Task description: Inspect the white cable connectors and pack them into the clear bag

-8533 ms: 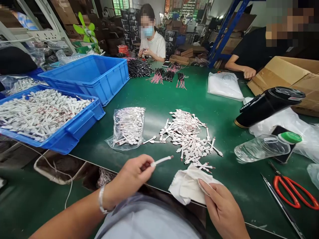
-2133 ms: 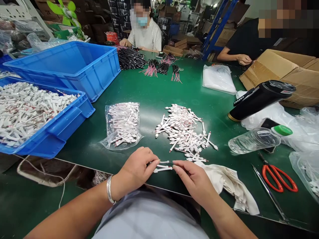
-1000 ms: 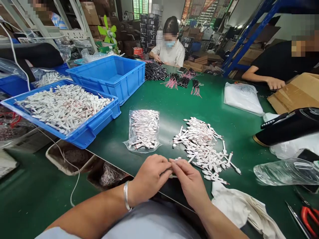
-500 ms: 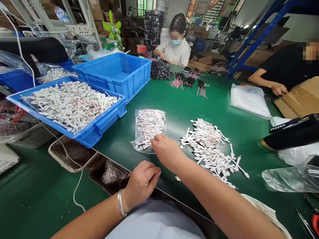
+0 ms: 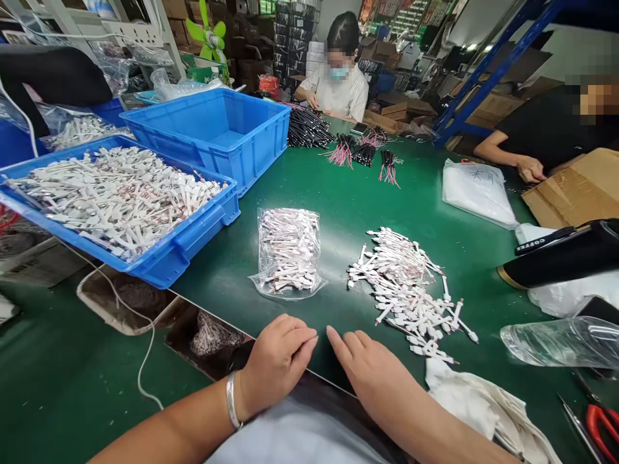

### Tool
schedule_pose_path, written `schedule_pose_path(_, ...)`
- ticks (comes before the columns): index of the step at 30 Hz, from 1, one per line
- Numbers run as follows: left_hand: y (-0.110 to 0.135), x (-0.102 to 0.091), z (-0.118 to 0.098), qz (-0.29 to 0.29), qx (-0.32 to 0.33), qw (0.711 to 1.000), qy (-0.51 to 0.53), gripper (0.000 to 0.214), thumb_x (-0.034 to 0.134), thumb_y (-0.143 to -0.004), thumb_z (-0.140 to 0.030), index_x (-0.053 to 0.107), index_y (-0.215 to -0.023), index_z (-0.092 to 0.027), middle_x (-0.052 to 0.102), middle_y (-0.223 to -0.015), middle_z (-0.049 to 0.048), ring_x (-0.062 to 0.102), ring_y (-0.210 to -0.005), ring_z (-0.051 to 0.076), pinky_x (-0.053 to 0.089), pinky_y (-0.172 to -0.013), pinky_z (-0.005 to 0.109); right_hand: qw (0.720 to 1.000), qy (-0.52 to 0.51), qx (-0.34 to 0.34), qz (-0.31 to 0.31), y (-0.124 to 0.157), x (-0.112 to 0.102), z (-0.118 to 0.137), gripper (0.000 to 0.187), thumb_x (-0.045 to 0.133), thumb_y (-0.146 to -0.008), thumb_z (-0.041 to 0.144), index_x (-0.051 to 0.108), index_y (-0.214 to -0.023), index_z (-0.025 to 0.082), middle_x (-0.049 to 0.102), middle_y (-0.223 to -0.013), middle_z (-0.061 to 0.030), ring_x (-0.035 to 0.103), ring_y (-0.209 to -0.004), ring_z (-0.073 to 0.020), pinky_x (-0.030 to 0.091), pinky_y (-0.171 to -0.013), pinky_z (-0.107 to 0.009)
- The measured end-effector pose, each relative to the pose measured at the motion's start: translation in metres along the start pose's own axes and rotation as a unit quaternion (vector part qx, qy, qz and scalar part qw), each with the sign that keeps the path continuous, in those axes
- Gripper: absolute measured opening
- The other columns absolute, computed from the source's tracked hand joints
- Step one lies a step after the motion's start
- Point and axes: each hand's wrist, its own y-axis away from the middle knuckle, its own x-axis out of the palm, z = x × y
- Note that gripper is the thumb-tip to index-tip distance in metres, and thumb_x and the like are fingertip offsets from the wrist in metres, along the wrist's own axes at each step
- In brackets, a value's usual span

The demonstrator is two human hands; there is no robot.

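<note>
My left hand point(image 5: 278, 361) rests at the near edge of the green table point(image 5: 338, 193) with its fingers curled together; whatever is inside them is hidden. A silver bangle sits on that wrist. My right hand point(image 5: 367, 370) lies just beside it, fingers stretched flat on the table and holding nothing. A clear bag of white connector pieces point(image 5: 289, 251) lies straight ahead of my hands. A loose pile of the same white pieces point(image 5: 406, 283) spreads to the right of the bag. A crumpled white cloth point(image 5: 478, 406) lies by my right forearm.
Two blue bins stand at the left, the near bin point(image 5: 193, 241) full of white pieces, the far bin point(image 5: 217, 129) nearly bare. A black tumbler point(image 5: 561, 258), a plastic bottle point(image 5: 556, 335) and red scissors point(image 5: 602, 422) lie at right. Two other people work at the far side.
My right hand has pulled back from the clear bag to the table edge beside my left hand. The left hand has barely moved.
</note>
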Motion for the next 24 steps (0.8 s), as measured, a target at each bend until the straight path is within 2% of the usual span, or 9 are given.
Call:
schedule_pose_path(3, -0.003, -0.003, -0.006, 0.013, 0.005, 1.000, 0.021, 0.031, 0.056, -0.083, -0.016, 0.051, -0.113, -0.017, 0.062, -0.096, 0.0084, 0.056, -0.087, 0.018, 0.048, -0.077, 0.033, 0.964, -0.231, 0.087, -0.097, -0.008, -0.006, 0.003, 0.051, 0.040, -0.078, 0.000, 0.042, -0.126, 0.017, 0.059, -0.080, -0.0048, 0.057, -0.068, -0.0163, 0.051, -0.061, -0.029)
schedule_pose_path(7, -0.011, -0.008, -0.012, 0.050, 0.020, 0.998, 0.035, 0.026, 0.053, -0.086, -0.017, 0.051, -0.112, -0.017, 0.065, -0.087, 0.0041, 0.058, -0.076, 0.014, 0.049, -0.069, 0.025, 0.809, -0.518, 0.183, -0.211, -0.013, -0.006, 0.016, 0.029, 0.045, -0.088, 0.014, 0.047, -0.114, 0.027, 0.057, -0.091, -0.0015, 0.060, -0.077, -0.0122, 0.054, -0.069, -0.025)
schedule_pose_path(9, -0.021, -0.014, -0.009, 0.057, 0.049, 0.997, -0.003, 0.018, 0.049, -0.088, -0.015, 0.055, -0.104, -0.018, 0.065, -0.078, 0.0015, 0.057, -0.068, 0.012, 0.047, -0.063, 0.024, 0.778, -0.548, 0.202, -0.232, -0.009, -0.004, 0.019, 0.029, 0.048, -0.088, 0.016, 0.047, -0.115, 0.028, 0.059, -0.096, -0.0020, 0.061, -0.085, -0.0130, 0.054, -0.073, -0.026)
schedule_pose_path(10, -0.027, -0.018, -0.006, 0.053, 0.073, 0.995, -0.039, 0.017, 0.049, -0.088, -0.014, 0.056, -0.103, -0.017, 0.066, -0.080, 0.0023, 0.057, -0.069, 0.014, 0.047, -0.064, 0.025, 0.788, -0.533, 0.204, -0.231, -0.005, -0.003, 0.018, 0.032, 0.049, -0.087, 0.016, 0.047, -0.117, 0.028, 0.060, -0.099, -0.0027, 0.061, -0.088, -0.0138, 0.054, -0.076, -0.027)
schedule_pose_path(12, -0.042, -0.027, 0.003, 0.056, 0.104, 0.983, -0.142, 0.018, 0.046, -0.088, -0.013, 0.058, -0.101, -0.016, 0.066, -0.082, 0.0041, 0.058, -0.073, 0.017, 0.046, -0.069, 0.030, 0.842, -0.455, 0.193, -0.214, 0.009, -0.003, 0.011, 0.033, 0.051, -0.087, 0.016, 0.049, -0.118, 0.026, 0.062, -0.100, -0.0041, 0.060, -0.090, -0.0154, 0.053, -0.077, -0.029)
schedule_pose_path(14, -0.056, -0.035, 0.015, 0.068, 0.100, 0.963, -0.241, 0.018, 0.046, -0.088, -0.013, 0.061, -0.097, -0.016, 0.067, -0.083, 0.0055, 0.057, -0.076, 0.021, 0.045, -0.069, 0.034, 0.900, -0.339, 0.189, -0.197, 0.030, -0.002, -0.002, 0.024, 0.049, -0.087, 0.016, 0.056, -0.110, 0.023, 0.063, -0.095, -0.0054, 0.060, -0.085, -0.0165, 0.053, -0.075, -0.030)
schedule_pose_path(16, -0.066, -0.040, 0.026, 0.102, 0.064, 0.938, -0.326, 0.017, 0.047, -0.087, -0.015, 0.064, -0.090, -0.016, 0.066, -0.081, 0.0062, 0.057, -0.077, 0.024, 0.043, -0.065, 0.036, 0.933, -0.222, 0.215, -0.186, 0.053, -0.001, -0.018, 0.018, 0.047, -0.088, 0.016, 0.061, -0.100, 0.019, 0.064, -0.090, -0.0073, 0.060, -0.081, -0.0179, 0.052, -0.072, -0.032)
schedule_pose_path(20, -0.073, -0.043, 0.032, 0.129, 0.008, 0.911, -0.392, 0.018, 0.047, -0.087, -0.020, 0.065, -0.082, -0.016, 0.065, -0.080, 0.0078, 0.056, -0.077, 0.025, 0.042, -0.065, 0.036, 0.940, -0.058, 0.309, -0.135, 0.093, 0.002, -0.051, 0.021, 0.046, -0.088, 0.020, 0.065, -0.093, 0.014, 0.065, -0.090, -0.0116, 0.059, -0.084, -0.0242, 0.050, -0.076, -0.039)
schedule_pose_path(24, -0.076, -0.031, 0.011, 0.102, 0.039, 0.940, -0.323, 0.022, 0.043, -0.090, -0.022, 0.063, -0.088, -0.014, 0.064, -0.085, 0.0081, 0.055, -0.081, 0.023, 0.043, -0.074, 0.036, 0.923, -0.018, 0.384, 0.018, 0.103, -0.007, -0.076, 0.027, 0.048, -0.087, 0.024, 0.065, -0.103, 0.012, 0.067, -0.098, -0.0130, 0.058, -0.092, -0.0275, 0.046, -0.081, -0.039)
